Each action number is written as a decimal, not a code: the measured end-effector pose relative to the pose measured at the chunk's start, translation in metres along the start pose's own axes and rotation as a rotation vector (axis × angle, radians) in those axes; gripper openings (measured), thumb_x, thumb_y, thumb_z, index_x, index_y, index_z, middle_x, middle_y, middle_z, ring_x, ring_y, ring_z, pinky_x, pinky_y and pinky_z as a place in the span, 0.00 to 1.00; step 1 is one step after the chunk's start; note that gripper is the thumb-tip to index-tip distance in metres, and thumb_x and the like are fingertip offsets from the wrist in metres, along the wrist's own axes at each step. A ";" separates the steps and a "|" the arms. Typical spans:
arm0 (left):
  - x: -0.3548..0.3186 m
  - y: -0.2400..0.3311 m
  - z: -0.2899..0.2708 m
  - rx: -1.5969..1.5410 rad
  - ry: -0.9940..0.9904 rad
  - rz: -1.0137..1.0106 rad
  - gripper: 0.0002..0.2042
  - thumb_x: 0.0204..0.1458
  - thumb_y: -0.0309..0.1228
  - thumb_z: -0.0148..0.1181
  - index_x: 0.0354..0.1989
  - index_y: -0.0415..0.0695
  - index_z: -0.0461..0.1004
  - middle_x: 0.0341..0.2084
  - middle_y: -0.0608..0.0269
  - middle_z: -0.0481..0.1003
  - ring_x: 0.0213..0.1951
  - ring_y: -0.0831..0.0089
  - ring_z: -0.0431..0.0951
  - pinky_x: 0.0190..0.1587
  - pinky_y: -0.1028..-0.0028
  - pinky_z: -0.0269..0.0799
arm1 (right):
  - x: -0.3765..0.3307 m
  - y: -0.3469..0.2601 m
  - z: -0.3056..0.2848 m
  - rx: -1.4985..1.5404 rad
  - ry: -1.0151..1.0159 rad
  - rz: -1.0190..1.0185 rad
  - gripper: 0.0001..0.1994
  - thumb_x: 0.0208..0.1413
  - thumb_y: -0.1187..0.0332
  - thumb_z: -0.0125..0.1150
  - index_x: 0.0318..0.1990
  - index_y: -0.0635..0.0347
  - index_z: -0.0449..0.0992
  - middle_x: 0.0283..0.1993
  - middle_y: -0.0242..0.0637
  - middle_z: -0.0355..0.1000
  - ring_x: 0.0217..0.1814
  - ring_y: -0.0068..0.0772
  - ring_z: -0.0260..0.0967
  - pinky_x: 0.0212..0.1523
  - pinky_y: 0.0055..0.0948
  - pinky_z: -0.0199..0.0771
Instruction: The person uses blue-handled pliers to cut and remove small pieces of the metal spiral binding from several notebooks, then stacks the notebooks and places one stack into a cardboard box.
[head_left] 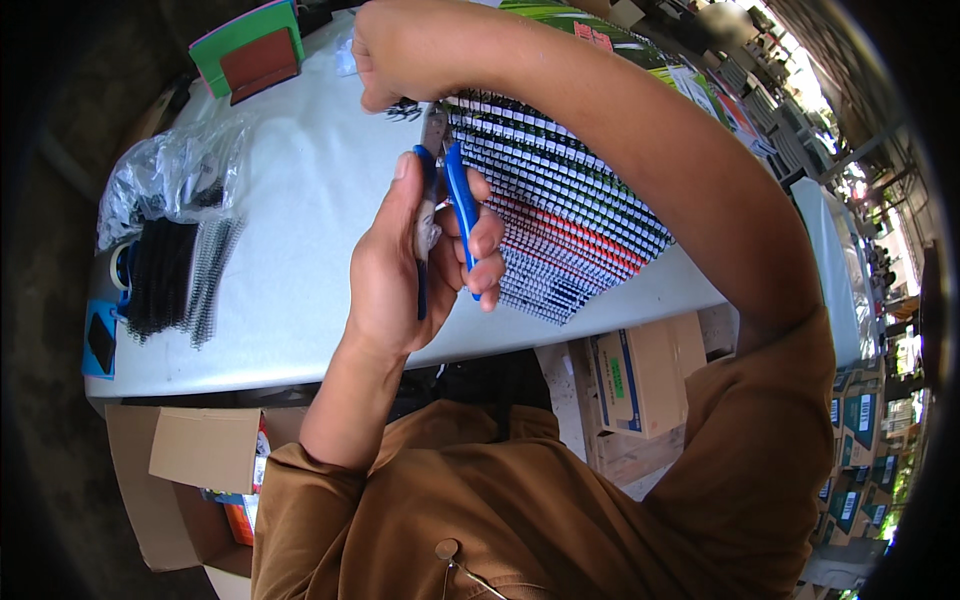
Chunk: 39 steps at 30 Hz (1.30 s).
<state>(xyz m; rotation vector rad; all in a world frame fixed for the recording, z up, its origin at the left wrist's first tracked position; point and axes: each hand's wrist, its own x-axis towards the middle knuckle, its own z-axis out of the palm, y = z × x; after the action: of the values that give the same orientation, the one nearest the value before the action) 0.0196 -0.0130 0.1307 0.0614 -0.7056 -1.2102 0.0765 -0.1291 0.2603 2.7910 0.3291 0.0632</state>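
Note:
My left hand (385, 260) is wrapped round blue-handled cutting pliers (462, 205), my thumb on one handle and my fingers round the other. The metal jaws point away from me, next to a bit of black wire loops (404, 110). My right arm reaches across from the right, and my right hand (385, 60) is closed above those loops; what its fingers hold is hidden. Beneath the pliers and right forearm lies a broad layer of overlapping printed sheets (570, 200) with rows of dark wire loops, some red and white towards the near side.
Black wire binding coils (165, 275) lie at the left of the white table (290, 250), beside a clear plastic bag (180, 165), a tape roll (122, 268) and a phone (101, 342). Green and brown folders (250, 55) stand at the back. Cardboard boxes (645, 375) sit below the table edge.

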 end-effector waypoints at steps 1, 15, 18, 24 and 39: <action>-0.002 -0.002 0.001 0.035 0.021 0.030 0.30 0.60 0.54 0.26 0.48 0.39 0.65 0.32 0.51 0.73 0.36 0.60 0.78 0.37 0.64 0.76 | 0.001 0.004 0.002 -0.001 -0.002 0.004 0.14 0.44 0.61 0.63 0.33 0.64 0.80 0.30 0.43 0.75 0.34 0.42 0.75 0.35 0.34 0.74; 0.011 -0.002 0.027 0.352 0.346 -0.007 0.29 0.60 0.54 0.28 0.49 0.40 0.64 0.36 0.50 0.75 0.43 0.55 0.77 0.43 0.63 0.74 | -0.016 0.012 -0.001 0.549 0.220 0.165 0.16 0.36 0.62 0.66 0.21 0.71 0.76 0.26 0.57 0.72 0.32 0.47 0.75 0.34 0.35 0.75; 0.015 -0.002 0.029 0.364 0.439 -0.006 0.29 0.60 0.54 0.28 0.48 0.40 0.65 0.32 0.53 0.74 0.38 0.56 0.78 0.39 0.63 0.76 | -0.010 0.009 -0.001 0.511 0.218 0.288 0.16 0.36 0.61 0.65 0.21 0.71 0.76 0.26 0.57 0.73 0.32 0.47 0.75 0.35 0.36 0.74; 0.010 -0.004 0.024 0.185 0.287 0.017 0.27 0.60 0.54 0.28 0.42 0.41 0.65 0.20 0.59 0.65 0.20 0.71 0.67 0.22 0.70 0.68 | -0.014 0.008 -0.001 0.566 0.284 0.231 0.14 0.38 0.62 0.62 0.21 0.69 0.76 0.25 0.55 0.72 0.32 0.49 0.74 0.36 0.36 0.74; 0.018 -0.009 0.035 0.407 0.368 0.015 0.31 0.60 0.54 0.26 0.50 0.38 0.63 0.37 0.46 0.74 0.41 0.57 0.77 0.42 0.65 0.75 | -0.008 0.021 -0.006 0.841 0.116 0.208 0.13 0.46 0.60 0.62 0.23 0.63 0.78 0.16 0.41 0.70 0.16 0.30 0.66 0.18 0.32 0.63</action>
<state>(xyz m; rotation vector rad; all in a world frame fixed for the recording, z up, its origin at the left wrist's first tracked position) -0.0035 -0.0213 0.1634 0.6011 -0.6145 -0.9887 0.0724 -0.1485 0.2733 3.6597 0.0921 0.1689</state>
